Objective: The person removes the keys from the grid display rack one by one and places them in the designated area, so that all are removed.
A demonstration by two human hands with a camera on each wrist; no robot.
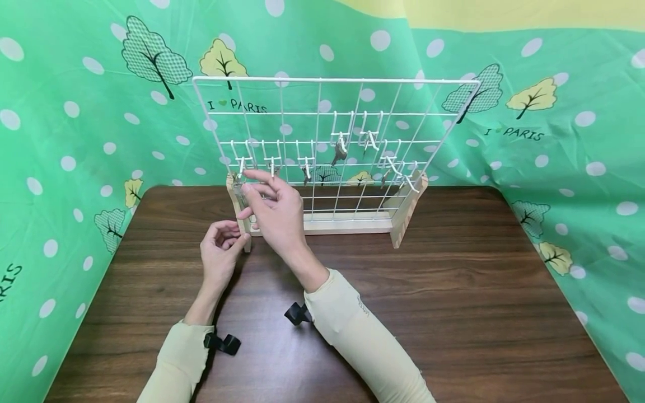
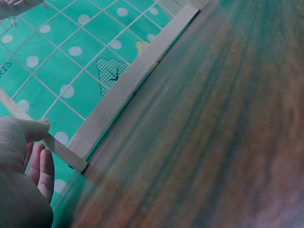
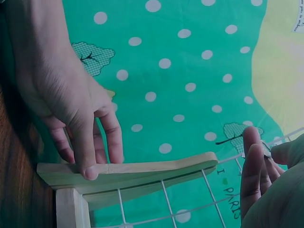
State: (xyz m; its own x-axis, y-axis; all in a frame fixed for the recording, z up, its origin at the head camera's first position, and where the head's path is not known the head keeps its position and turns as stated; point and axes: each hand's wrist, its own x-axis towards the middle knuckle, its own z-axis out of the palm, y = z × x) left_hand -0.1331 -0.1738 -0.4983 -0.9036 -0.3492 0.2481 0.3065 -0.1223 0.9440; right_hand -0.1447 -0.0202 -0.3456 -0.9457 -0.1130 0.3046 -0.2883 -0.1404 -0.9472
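A white wire grid rack (image 1: 322, 81) stands in a wooden base, with several white hooks and small metal keys (image 1: 340, 146) hanging from some of them. With thumb and fingers, my left hand (image 1: 221, 249) grips the lower part of the left wooden side panel (image 3: 142, 167). My right hand (image 1: 277, 215) is raised at the leftmost hook (image 1: 242, 165), its thumb and fingers pinching a small metal key, mostly hidden by the fingers. In the right wrist view, a bit of metal shows between those fingertips (image 3: 251, 137).
The rack stands near the back edge of the dark wooden table (image 1: 478, 313). Behind it hangs a green dotted cloth (image 1: 322, 33) with printed trees. Black straps with small camera blocks (image 1: 230, 344) sit on both sleeves.
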